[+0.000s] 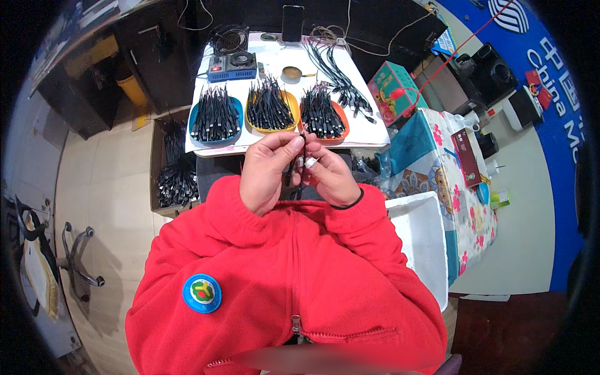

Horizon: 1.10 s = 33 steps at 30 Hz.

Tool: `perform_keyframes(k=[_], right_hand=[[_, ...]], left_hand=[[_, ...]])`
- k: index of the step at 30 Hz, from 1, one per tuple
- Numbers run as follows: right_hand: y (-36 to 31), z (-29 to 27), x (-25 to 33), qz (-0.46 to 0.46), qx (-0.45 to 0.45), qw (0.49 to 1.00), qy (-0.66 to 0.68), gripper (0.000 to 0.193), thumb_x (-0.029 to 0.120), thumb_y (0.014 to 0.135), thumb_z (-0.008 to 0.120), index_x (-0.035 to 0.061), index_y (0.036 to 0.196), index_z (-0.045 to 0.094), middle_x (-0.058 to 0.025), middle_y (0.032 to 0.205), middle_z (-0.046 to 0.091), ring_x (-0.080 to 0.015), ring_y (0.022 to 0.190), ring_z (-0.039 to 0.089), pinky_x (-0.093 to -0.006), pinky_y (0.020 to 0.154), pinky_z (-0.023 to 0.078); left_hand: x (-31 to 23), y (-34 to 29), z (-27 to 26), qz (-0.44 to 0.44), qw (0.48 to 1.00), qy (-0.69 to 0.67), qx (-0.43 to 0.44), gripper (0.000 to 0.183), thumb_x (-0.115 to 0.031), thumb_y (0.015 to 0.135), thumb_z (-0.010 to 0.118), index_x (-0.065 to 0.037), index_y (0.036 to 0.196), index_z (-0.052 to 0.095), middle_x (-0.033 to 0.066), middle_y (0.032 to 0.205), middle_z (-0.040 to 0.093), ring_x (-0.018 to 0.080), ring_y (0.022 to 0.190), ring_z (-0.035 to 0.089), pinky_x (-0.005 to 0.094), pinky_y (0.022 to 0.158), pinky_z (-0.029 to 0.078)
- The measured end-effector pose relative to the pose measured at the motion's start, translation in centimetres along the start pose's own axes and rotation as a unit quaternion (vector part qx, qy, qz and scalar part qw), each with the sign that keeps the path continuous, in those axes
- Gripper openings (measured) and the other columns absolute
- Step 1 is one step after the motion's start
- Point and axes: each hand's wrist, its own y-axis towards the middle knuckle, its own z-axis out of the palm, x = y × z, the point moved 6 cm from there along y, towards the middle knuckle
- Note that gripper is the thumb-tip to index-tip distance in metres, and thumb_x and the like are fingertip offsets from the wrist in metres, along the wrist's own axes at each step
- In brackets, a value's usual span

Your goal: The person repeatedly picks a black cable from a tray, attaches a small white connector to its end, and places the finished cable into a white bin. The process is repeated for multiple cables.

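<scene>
Just in front of my chest, at the table's near edge, both hands meet around a short black cable [304, 149]. My left hand [265, 167] is closed, pinching it between thumb and fingers. My right hand [332, 177] is also closed on it from the other side, with something white [310, 162] at the thumb; whether this is a wrap or a connector I cannot tell. Beyond the hands, bundles of short black cables fill a blue tray [240, 112], a yellow tray [295, 105] and an orange tray [344, 117].
Loose black cables [344, 87] lie on the white table [369, 134]. Behind the trays are a blue device with a fan [232, 70], a small round pan [292, 74] and an upright phone [292, 24]. A cardboard box of cables [178, 181] stands left; a white bin [419, 231], right.
</scene>
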Motion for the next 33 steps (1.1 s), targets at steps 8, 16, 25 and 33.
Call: perform_keyframes(k=[8, 16, 25, 33], right_hand=[[-1.6, 0.4, 5.7, -0.159, -0.124, 0.949, -0.244, 0.015, 0.002, 0.088, 0.06, -0.0027, 0.102, 0.055, -0.0061, 0.095, 0.061, -0.0098, 0.085, 0.06, -0.0234, 0.075, 0.05], [-1.0, 1.4, 6.2, -0.193, -0.145, 0.917, -0.318, 0.014, 0.0, 0.086, 0.062, -0.0018, 0.098, 0.058, -0.0038, 0.091, 0.062, -0.0074, 0.075, 0.06, -0.021, 0.066, 0.048], [-0.9, 0.4, 4.7, -0.175, -0.151, 0.949, -0.212, 0.013, 0.0, 0.086, 0.062, -0.0028, 0.098, 0.058, -0.0035, 0.092, 0.062, -0.0077, 0.078, 0.059, -0.0211, 0.07, 0.048], [-0.6, -0.4, 2.9, -0.161, -0.128, 0.978, -0.029, 0.016, 0.001, 0.087, 0.062, -0.0014, 0.102, 0.056, -0.0051, 0.093, 0.062, -0.0096, 0.082, 0.059, -0.0223, 0.075, 0.047]], left_hand=[[-0.6, -0.4, 0.2, 0.141, 0.986, 0.086, -0.016, 0.015, -0.007, 0.089, 0.061, 0.003, 0.099, 0.065, 0.0064, 0.082, 0.066, 0.0105, 0.071, 0.06, 0.0233, 0.066, 0.05], [-0.2, -0.5, 0.1, 0.072, 0.991, 0.108, 0.007, 0.016, -0.01, 0.09, 0.061, 0.001, 0.101, 0.065, 0.0052, 0.08, 0.066, 0.0073, 0.065, 0.057, 0.018, 0.056, 0.043], [0.2, -0.5, 0.1, 0.045, 0.994, 0.094, 0.014, 0.017, -0.011, 0.09, 0.062, 0.001, 0.101, 0.065, 0.0044, 0.076, 0.065, 0.004, 0.057, 0.048, 0.0159, 0.05, 0.035], [1.2, -0.4, -0.1, -0.052, 0.998, -0.018, 0.04, 0.016, -0.009, 0.091, 0.059, 0.004, 0.099, 0.064, 0.0056, 0.075, 0.063, 0.005, 0.055, 0.044, 0.0165, 0.049, 0.033]])
